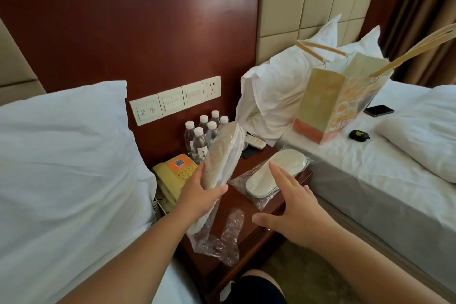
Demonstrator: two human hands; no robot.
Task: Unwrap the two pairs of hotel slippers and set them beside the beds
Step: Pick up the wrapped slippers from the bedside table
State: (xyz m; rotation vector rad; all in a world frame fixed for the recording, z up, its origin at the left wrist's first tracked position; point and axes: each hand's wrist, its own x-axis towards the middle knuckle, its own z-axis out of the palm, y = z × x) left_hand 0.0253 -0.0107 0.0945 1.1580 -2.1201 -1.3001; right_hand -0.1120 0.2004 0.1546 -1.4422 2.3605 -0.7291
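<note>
A single view is supplied. The head camera sits near and above the surface, facing forward and down toward the wall. The wide lens bends straight lines near the frame edges. The left bed and the right bed fill the flanks.

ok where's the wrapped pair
In the head view the wrapped pair lies on the nightstand, on its right side by the right bed, under the right hand.

on the dark wooden nightstand, six clear plastic water bottles stand at its back, a yellow-and-orange desk telephone at its left; a pale paper gift bag stands to its right.
</note>
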